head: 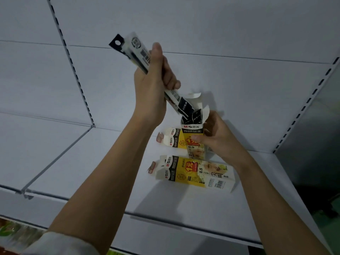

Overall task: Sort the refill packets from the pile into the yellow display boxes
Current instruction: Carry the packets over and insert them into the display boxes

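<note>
My left hand (152, 80) is raised above the white shelf (92, 172), fingers and thumb curled tight round a bundle of refill packets (141, 56) that slants down to the right. The upper end of the bundle shows a black hang tab with a round hole, a round stamp and a barcode; the lower end, with black labels reading "M&G", dips into the open top of the upright yellow display box (193, 133). My right hand (215, 137) grips that box from its right side, thumb pressed across the front, fingers wrapped behind. More black "M&G" packet ends (195, 117) stand inside it, and its white top flaps stick up. The box front carries "M&G" in red with Chinese characters beside it, a line of small print I cannot read, a red and yellow "1" price mark partly under my thumb, and "0.5" lower down. Two more yellow boxes lie flat on the shelf: one (173, 138) just behind and left of the upright one, and one (195, 172) nearer me, showing "M&G", "1元", "0.5", large Chinese characters and a barcode at its right end. My pale sleeve (55, 243) shows at the bottom left.
</note>
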Motion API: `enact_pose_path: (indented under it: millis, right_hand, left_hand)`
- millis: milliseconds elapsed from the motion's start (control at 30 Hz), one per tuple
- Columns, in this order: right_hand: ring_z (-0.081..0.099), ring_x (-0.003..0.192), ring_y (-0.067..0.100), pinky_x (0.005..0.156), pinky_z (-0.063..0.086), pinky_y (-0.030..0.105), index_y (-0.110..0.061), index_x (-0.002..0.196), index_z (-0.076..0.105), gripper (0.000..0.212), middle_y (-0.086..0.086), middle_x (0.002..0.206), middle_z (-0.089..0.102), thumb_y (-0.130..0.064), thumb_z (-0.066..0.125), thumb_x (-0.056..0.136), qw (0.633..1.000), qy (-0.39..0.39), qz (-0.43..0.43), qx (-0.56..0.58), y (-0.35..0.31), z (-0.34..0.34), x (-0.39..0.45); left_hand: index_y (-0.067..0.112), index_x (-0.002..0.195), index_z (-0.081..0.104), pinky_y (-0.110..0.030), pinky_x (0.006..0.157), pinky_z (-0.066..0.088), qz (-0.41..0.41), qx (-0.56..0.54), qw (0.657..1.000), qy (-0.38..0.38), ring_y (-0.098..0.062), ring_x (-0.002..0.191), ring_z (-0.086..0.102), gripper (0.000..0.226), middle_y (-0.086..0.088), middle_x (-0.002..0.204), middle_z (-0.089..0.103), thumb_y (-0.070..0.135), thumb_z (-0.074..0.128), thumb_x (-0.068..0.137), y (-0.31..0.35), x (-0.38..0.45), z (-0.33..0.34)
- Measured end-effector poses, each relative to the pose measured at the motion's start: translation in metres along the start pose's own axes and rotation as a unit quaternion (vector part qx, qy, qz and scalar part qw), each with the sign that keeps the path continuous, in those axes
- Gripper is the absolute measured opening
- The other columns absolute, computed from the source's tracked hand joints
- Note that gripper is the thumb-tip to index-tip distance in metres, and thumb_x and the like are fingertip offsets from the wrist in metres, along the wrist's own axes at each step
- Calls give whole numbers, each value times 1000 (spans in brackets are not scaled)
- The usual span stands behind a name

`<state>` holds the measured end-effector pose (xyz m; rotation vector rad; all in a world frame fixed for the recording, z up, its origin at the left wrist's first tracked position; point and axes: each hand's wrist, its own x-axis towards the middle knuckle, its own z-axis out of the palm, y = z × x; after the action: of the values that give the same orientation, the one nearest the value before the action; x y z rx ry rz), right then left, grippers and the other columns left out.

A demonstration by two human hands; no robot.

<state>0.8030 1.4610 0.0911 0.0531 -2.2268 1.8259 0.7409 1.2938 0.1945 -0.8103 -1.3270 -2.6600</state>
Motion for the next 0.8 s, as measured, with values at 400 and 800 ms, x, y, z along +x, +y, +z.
enact_pose_path:
  millis: [400, 800]
  right_hand:
    - [65, 114, 16, 94, 54, 34, -21, 125, 50, 57, 1, 122, 67, 2, 77, 81, 998, 48, 10, 40, 14, -12, -1]
    - [64, 115, 12, 97, 52, 32, -24, 122, 51, 55, 0, 122, 67, 1, 77, 81, 998, 49, 8, 33, 17, -14, 2]
  left_hand:
    - [19, 67, 59, -13, 61, 42, 25, 293, 953, -74, 2, 61, 48, 47, 16, 65, 53, 37, 39, 106, -30, -2, 27]
    - [19, 66, 60, -20, 64, 48, 52, 335, 940, -21, 0, 60, 56, 46, 10, 67, 61, 42, 45, 103, -38, 0, 35]
